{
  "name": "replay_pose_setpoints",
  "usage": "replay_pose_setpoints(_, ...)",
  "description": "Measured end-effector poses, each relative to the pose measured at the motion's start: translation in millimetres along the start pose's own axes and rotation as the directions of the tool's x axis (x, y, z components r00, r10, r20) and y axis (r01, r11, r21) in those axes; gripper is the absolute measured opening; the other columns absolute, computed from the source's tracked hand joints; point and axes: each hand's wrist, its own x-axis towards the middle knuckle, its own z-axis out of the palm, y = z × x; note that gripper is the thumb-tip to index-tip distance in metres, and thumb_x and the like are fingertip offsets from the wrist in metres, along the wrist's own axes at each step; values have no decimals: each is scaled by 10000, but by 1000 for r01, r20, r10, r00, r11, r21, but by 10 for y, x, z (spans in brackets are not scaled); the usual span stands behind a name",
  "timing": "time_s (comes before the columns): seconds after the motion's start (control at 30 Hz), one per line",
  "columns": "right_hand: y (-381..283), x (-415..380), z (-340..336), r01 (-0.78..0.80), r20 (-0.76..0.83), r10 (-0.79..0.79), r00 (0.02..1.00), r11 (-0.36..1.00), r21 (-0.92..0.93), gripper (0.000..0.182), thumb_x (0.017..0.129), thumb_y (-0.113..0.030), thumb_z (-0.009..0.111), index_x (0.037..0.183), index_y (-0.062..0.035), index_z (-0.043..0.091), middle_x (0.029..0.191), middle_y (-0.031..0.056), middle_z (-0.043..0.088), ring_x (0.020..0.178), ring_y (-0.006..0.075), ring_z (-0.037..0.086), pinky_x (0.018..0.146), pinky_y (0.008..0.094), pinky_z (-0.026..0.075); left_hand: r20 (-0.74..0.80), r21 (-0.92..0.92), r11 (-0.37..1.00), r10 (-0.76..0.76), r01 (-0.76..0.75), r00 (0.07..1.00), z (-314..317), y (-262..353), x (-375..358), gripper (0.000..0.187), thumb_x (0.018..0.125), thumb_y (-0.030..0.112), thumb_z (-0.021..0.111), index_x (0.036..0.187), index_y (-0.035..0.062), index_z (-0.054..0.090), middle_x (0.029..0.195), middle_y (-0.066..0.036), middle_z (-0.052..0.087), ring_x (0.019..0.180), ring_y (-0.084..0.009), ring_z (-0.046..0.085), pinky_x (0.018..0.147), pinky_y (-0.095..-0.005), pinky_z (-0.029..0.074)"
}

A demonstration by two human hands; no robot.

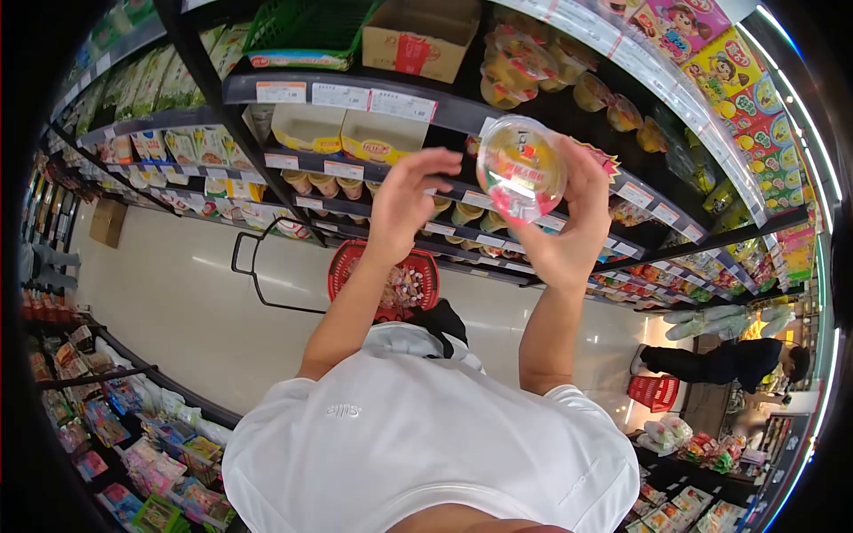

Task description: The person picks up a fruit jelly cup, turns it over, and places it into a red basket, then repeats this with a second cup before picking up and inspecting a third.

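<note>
My right hand grips a round, clear plastic fruit jelly cup by its edge. The cup's printed lid faces me, with red lettering, yellow contents and a pink-red part at the bottom. To its left, my left hand is raised with fingers loosely bent and apart, holding nothing and not touching the cup. Behind my hands, similar clear cups sit on a dark shelf. Lower down, a red basket with small wrapped sweets inside is partly hidden by my left forearm.
Shelves with price labels run across the front, carrying a cardboard box and a green crate. A long black handle extends left of the basket. At right, another person stands near a red basket. Packaged goods fill a display behind me.
</note>
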Motion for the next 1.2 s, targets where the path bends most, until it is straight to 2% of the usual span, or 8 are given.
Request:
replay_pose_setpoints(0.07, -87, -112, 118, 43, 42, -43, 998, 999, 7, 762, 608, -100, 866, 1271, 21, 510, 1262, 180, 584, 1108, 254, 619, 927, 335, 506, -94, 21, 1000, -10, 12, 995, 113, 53, 17, 501, 996, 381, 486, 1301, -17, 470, 1277, -148, 562, 1181, -222, 538, 965, -356, 426)
replay_pose_setpoints(0.17, -147, -190, 308, 52, 137, -65, 988, 994, 93, 751, 598, -73, 847, 1267, 0, 513, 1322, 189, 552, 1165, 270, 590, 932, 341, 490, -227, -446, 877, -302, 177, 926, 230, 128, 59, 561, 1028, 488, 298, 1247, 21, 518, 1215, -117, 593, 1157, -204, 564, 945, -358, 461)
replay_pose_setpoints(0.43, -272, -328, 756, 199, 342, -184, 921, 980, -9, 790, 572, -1, 816, 1287, -35, 483, 1355, 218, 477, 1202, 373, 533, 938, 410, 495, -148, -842, 527, -435, 117, 888, -8, 385, -173, 501, 968, 465, 403, 1228, 67, 561, 1149, -113, 643, 1047, -249, 633, 899, -403, 524)
replay_pose_setpoints(0.77, -290, -370, 943, 243, 446, -231, 865, 970, 31, 940, 564, -6, 834, 1390, -46, 387, 1403, 224, 399, 1296, 384, 429, 1011, 438, 437, -172, -880, 475, -375, 29, 911, -257, 154, -338, 478, 984, 432, 400, 1208, 45, 567, 1140, -118, 656, 1040, -239, 641, 909, -399, 519)
replay_pose_setpoints(0.83, -273, -379, 958, 182, 456, -206, 866, 979, 95, 1018, 555, -56, 859, 1427, -37, 333, 1441, 198, 387, 1306, 339, 436, 1072, 433, 371, -429, -526, 850, -247, -18, 869, -257, 15, -405, 500, 954, 476, 414, 1242, 86, 533, 1185, -123, 613, 1086, -235, 613, 934, -406, 512)
replay_pose_setpoints(0.87, -253, -389, 964, 178, 451, -201, 870, 980, 92, 1018, 555, -56, 859, 1427, -37, 333, 1441, 198, 387, 1306, 339, 436, 1072, 433, 371, -424, -527, 850, -253, -10, 870, -281, 25, -412, 500, 954, 476, 414, 1242, 86, 533, 1185, -123, 613, 1086, -235, 613, 934, -406, 512)
replay_pose_setpoints(0.93, -204, -403, 991, 172, 448, -230, 864, 971, 168, 1092, 556, -69, 870, 1462, -46, 262, 1457, 211, 364, 1332, 348, 412, 1085, 449, 351, -225, -810, 587, -317, 4, 921, -340, 99, -403, 524, 963, 476, 393, 1297, 81, 481, 1225, -130, 590, 1136, -242, 588, 958, -417, 500)
replay_pose_setpoints(1.2, -143, -446, 1051, 136, 425, -267, 865, 940, 313, 1122, 554, -71, 873, 1474, -67, 230, 1466, 236, 340, 1342, 361, 401, 1100, 463, 332, -259, -819, 574, -396, 17, 881, -220, 413, -367, 452, 993, 388, 375, 1169, 21, 571, 1098, -136, 656, 996, -236, 642, 882, -398, 531)
